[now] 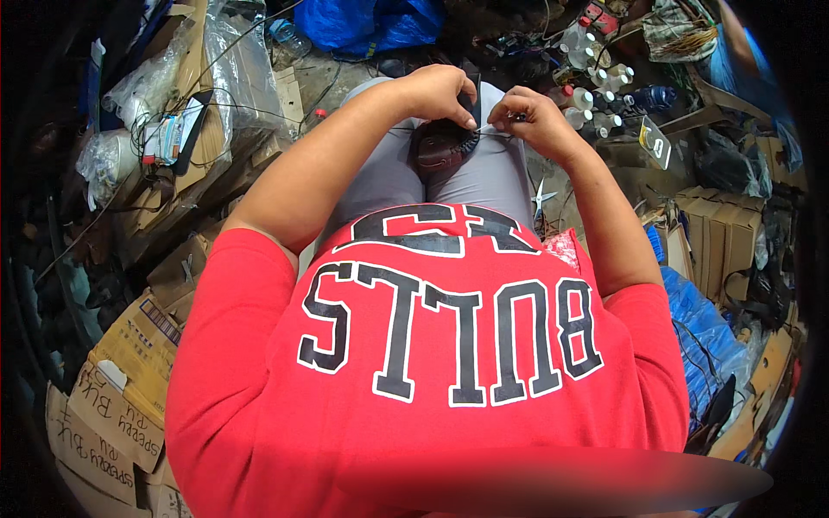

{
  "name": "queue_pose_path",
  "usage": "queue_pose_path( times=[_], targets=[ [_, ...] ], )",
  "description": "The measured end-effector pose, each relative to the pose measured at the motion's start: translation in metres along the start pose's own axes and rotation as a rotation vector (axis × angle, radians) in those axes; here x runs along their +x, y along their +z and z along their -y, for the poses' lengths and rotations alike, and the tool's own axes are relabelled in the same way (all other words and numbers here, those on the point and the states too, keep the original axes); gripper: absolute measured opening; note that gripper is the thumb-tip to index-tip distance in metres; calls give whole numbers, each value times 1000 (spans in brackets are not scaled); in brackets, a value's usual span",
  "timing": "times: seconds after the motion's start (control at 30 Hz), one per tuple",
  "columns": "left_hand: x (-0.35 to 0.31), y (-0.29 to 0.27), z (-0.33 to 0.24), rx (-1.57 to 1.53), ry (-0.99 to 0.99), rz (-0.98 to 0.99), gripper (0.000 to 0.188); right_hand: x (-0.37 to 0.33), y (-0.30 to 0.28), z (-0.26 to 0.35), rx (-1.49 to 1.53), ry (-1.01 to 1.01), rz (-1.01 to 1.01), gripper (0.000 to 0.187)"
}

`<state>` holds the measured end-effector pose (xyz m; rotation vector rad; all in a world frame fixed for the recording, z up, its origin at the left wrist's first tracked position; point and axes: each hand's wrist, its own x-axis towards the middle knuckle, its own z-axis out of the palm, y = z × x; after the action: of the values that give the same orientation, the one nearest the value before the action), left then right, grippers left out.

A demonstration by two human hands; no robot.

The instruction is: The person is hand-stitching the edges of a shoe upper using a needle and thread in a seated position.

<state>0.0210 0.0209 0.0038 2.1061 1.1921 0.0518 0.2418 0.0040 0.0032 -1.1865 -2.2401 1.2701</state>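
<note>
A dark brown shoe [439,148] rests between my thighs on the grey trousers [367,168], with a row of stitches or lacing along its right edge. My left hand [445,93] curls over the far end of the shoe, thumb pressed on it. Just right of the shoe, my right hand [534,119] is closed in a pinch. A thin pale thread [485,130] runs from its fingertips to the shoe's edge. Something small and dark also shows among those fingers, too small to name. Open-bladed scissors [541,198] lie beside my right thigh.
Several white-capped bottles [596,91] stand beyond my right hand. Flattened cardboard [112,423] and plastic wrap [237,73] crowd the left side. A cardboard box [717,233] and blue plastic sheeting [704,337] lie on the right. A blue bag [367,24] sits at the far side.
</note>
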Motion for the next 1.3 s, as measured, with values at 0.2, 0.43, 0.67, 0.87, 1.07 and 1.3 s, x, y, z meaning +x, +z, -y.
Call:
queue_pose_path(
  times=[0.2,0.43,0.67,0.87,1.07,1.3],
  targets=[
    [0,1,3,-280,-25,66,37,0,7,-9,44,-19,21,13],
    [-3,0,13,-387,33,230,35,-20,29,-8,94,-46,-162,19],
    [-3,4,16,-388,65,315,36,-32,34,13,-205,-86,-191,25],
    [-4,3,12,-375,34,345,40,-22,31,52,-748,-148,-38,19],
    [1,-1,8,-165,136,141,33,-2,31,67,-970,-136,105,17],
    [12,15,27,-161,277,-71,24,0,29,32,-507,51,-6,13]
  ],
)
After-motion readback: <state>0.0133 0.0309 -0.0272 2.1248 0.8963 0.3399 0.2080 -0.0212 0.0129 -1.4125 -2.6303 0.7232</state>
